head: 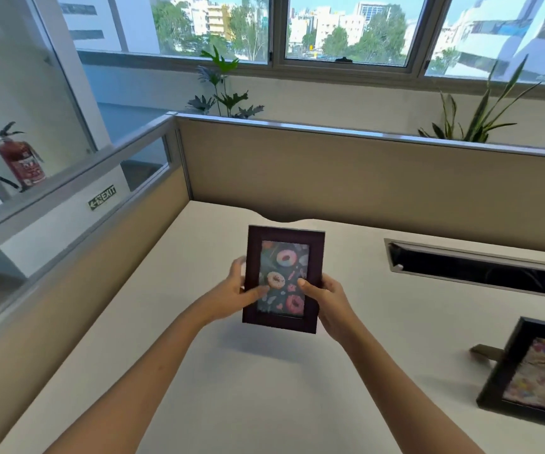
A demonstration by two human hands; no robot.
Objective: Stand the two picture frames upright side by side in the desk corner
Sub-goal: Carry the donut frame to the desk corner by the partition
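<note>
A dark brown picture frame (284, 247) with a doughnut print is held upright above the white desk (264, 388), facing me. My left hand (236, 290) grips its left edge, thumb on the glass. My right hand (328, 298) grips its right edge, thumb also on the front. A second, black frame (523, 355) with a colourful picture lies tilted on the desk at the right, its back stand sticking out to the left. The desk corner (195, 208), where two beige partitions meet, lies beyond the held frame.
A cable slot (474, 270) with a raised metal lid opens in the desk at the back right. Beige partition walls (362, 178) bound the desk at the back and left. Plants and windows stand behind them, a fire extinguisher (19, 158) at far left.
</note>
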